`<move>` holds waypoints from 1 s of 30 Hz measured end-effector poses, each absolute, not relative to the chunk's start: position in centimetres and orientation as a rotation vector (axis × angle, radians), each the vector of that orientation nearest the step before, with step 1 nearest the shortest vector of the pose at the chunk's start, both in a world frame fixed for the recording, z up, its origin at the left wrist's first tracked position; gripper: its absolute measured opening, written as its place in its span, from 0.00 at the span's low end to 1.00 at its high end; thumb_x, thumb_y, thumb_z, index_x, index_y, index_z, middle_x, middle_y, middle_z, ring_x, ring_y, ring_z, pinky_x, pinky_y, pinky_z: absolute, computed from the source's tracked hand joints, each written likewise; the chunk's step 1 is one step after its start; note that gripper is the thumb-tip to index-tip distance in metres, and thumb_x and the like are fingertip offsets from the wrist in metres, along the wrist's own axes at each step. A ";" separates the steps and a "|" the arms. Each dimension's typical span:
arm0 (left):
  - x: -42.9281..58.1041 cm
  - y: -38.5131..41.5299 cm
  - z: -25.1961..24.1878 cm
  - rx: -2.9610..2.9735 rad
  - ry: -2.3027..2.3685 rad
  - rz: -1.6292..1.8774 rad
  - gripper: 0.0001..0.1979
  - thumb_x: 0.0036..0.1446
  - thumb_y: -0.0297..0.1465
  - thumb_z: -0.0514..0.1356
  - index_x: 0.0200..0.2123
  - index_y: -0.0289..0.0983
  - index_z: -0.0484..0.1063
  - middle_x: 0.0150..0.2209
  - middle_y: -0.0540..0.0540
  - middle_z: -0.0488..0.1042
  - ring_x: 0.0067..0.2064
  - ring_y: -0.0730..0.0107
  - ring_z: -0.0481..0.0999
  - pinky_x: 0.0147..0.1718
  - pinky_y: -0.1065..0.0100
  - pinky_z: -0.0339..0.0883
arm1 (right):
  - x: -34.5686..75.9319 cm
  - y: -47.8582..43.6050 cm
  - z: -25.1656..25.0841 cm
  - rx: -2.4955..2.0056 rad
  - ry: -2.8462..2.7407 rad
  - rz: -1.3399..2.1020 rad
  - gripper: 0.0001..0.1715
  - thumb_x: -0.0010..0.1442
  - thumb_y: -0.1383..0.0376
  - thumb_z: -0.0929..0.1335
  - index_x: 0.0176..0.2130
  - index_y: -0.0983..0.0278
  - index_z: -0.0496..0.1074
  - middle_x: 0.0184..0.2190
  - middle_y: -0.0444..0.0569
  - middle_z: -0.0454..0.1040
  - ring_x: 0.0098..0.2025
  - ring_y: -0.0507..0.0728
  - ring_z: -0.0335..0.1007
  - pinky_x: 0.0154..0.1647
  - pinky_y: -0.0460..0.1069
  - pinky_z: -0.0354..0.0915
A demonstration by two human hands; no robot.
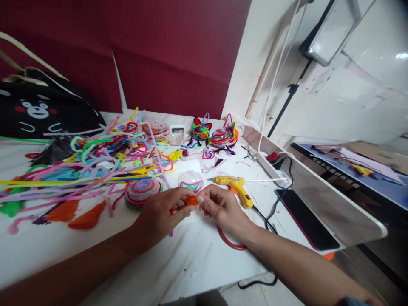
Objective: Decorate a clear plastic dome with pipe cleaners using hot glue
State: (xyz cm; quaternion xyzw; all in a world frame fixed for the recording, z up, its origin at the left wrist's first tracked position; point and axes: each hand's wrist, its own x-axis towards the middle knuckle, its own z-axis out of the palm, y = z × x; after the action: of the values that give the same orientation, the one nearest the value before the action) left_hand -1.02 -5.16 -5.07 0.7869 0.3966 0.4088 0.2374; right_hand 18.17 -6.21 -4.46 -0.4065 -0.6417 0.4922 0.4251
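My left hand (164,209) and my right hand (223,207) meet above the near part of the table. Pinched between their fingertips is a small orange pipe cleaner piece (192,200), which looks coiled; the fingers partly cover it. Just beyond them sits a clear round case (190,179) with pink and green strands along its side. A yellow hot glue gun (237,187) lies to the right, its nozzle pointing left. By my left wrist is a round coil of pipe cleaners (143,189) in purple, orange and pink. A red ring-like cord (228,241) lies partly under my right wrist.
Loose pipe cleaners (105,153) in many colours spread over the left side. Decorated balls (201,131) stand at the back. A black bag (47,106) is at far left. A phone (307,219), power strip (270,165) and cables lie right; a stand (288,95) rises behind.
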 end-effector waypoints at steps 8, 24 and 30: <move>-0.5 -5.6 -4.0 1.820 1.077 0.967 0.11 0.54 0.35 0.64 0.41 0.39 0.75 0.29 0.50 0.82 0.27 0.68 0.81 0.26 0.71 0.74 | 18.2 -6.1 -4.6 -1.001 -1.586 1.254 0.18 0.62 0.53 0.68 0.33 0.65 0.70 0.24 0.41 0.68 0.25 0.49 0.61 0.26 0.45 0.58; -0.7 -5.3 -4.7 1.645 0.973 0.989 0.11 0.56 0.34 0.64 0.42 0.38 0.72 0.25 0.52 0.79 0.27 0.69 0.80 0.28 0.71 0.75 | 18.3 -5.8 -4.5 -0.999 -1.545 1.243 0.18 0.62 0.51 0.68 0.34 0.64 0.71 0.24 0.42 0.69 0.25 0.50 0.62 0.27 0.46 0.59; -0.6 -4.8 -4.4 1.525 0.938 0.971 0.12 0.57 0.36 0.64 0.41 0.37 0.71 0.25 0.52 0.79 0.26 0.70 0.80 0.27 0.71 0.75 | 18.5 -5.8 -4.1 -1.037 -1.550 1.191 0.18 0.62 0.52 0.67 0.35 0.65 0.72 0.25 0.43 0.70 0.25 0.50 0.63 0.26 0.46 0.59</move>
State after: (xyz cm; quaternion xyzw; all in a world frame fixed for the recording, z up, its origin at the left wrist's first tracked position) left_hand -0.58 -4.78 -4.42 0.6373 0.3919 0.4057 0.5250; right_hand 18.53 -5.83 -4.11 -0.4189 -0.6264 0.4811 0.4479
